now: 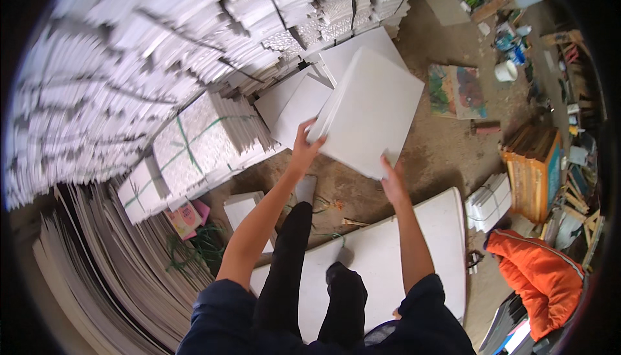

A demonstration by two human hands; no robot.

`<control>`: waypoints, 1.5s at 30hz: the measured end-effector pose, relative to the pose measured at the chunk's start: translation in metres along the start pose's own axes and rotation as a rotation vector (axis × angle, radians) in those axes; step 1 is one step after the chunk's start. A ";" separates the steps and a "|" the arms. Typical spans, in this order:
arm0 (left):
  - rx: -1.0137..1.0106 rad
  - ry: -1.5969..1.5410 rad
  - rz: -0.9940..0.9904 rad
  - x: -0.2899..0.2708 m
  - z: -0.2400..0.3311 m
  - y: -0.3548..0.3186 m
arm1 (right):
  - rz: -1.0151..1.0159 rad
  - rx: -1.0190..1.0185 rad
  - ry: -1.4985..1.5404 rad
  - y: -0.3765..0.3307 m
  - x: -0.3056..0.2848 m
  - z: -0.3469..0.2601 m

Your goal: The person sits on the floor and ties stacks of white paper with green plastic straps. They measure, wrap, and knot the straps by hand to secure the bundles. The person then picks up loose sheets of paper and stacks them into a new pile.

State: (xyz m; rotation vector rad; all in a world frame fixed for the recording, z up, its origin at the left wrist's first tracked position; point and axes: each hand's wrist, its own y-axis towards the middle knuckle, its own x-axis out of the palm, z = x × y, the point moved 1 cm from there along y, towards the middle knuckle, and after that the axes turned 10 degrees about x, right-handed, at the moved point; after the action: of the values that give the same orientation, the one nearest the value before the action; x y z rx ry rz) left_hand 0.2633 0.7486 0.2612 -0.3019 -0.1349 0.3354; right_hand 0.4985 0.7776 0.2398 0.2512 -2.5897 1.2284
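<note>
Both my arms reach forward over the floor, gripping a stack of several white rectangular boards. My left hand is closed on the stack's near left corner, thumb on the upper face and fingers at the side. At the near right corner my right hand is closed too, with its thumb on top and its other fingers hidden underneath. The stack is tilted. Behind and to its left, other white boards lie partly covered by it.
Tied bundles of white sheets rise high on the left and back. A green-strapped bundle lies nearer. A large white panel is by my feet. Right are framed pieces, an orange jacket, and a white bucket.
</note>
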 end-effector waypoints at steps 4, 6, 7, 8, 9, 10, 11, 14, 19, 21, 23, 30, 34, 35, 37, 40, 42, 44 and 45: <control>-0.035 -0.111 -0.027 -0.020 0.028 -0.141 | -0.006 -0.008 -0.294 -0.121 0.009 0.001; -0.029 -0.097 -0.064 -0.030 0.048 -0.201 | -0.086 -0.033 -0.360 -0.174 0.017 -0.002; -0.029 -0.074 -0.090 -0.037 0.050 -0.228 | -0.125 -0.038 -0.381 -0.194 0.019 0.003; -0.032 -0.051 -0.115 -0.047 0.054 -0.249 | -0.164 -0.040 -0.402 -0.212 0.024 0.009; -0.131 -0.025 -0.129 -0.061 0.060 -0.271 | -0.183 -0.040 -0.449 -0.231 0.031 0.019; -0.124 -0.129 -0.002 -0.073 0.054 -0.292 | -0.209 -0.024 -0.496 -0.247 0.040 0.031; -0.113 -0.232 0.125 -0.083 0.047 -0.311 | -0.236 -0.009 -0.542 -0.261 0.051 0.042; 0.010 -0.160 0.306 -0.103 0.042 -0.360 | -0.317 0.092 -0.735 -0.298 0.080 0.091; -0.114 -0.256 0.418 -0.156 -0.022 -0.442 | -0.435 0.305 -0.812 -0.309 0.112 0.184; -0.192 -0.226 0.405 -0.184 -0.055 -0.459 | -0.396 0.345 -0.871 -0.305 0.108 0.245; -0.108 -0.113 0.359 -0.220 -0.096 -0.472 | -0.378 0.387 -0.969 -0.302 0.110 0.295; 0.021 0.224 0.289 -0.301 -0.184 -0.481 | -0.283 0.352 -0.735 -0.252 0.140 0.418; 0.088 0.271 0.296 -0.337 -0.244 -0.433 | -0.204 0.178 -0.852 -0.181 0.151 0.470; 0.117 0.295 0.308 -0.343 -0.256 -0.417 | -0.216 0.179 -0.819 -0.161 0.151 0.480; 0.161 0.353 0.342 -0.359 -0.285 -0.399 | -0.257 0.193 -0.750 -0.132 0.160 0.501; 0.190 0.377 0.251 -0.367 -0.325 -0.369 | -0.195 -0.050 -1.058 -0.080 0.137 0.536; 0.187 0.413 0.175 -0.360 -0.340 -0.351 | -0.151 -0.169 -1.172 -0.056 0.122 0.548; 0.095 0.508 0.187 -0.364 -0.348 -0.362 | -0.185 -0.188 -1.110 -0.062 0.135 0.551; 0.033 0.572 0.220 -0.364 -0.345 -0.363 | -0.157 -0.150 -1.103 -0.065 0.136 0.548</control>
State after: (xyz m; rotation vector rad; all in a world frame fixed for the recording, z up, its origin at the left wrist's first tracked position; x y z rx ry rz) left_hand 0.0944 0.2039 0.0190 -0.3699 0.4693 0.4560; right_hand 0.2978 0.3044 -0.0036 1.4042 -3.3854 0.9563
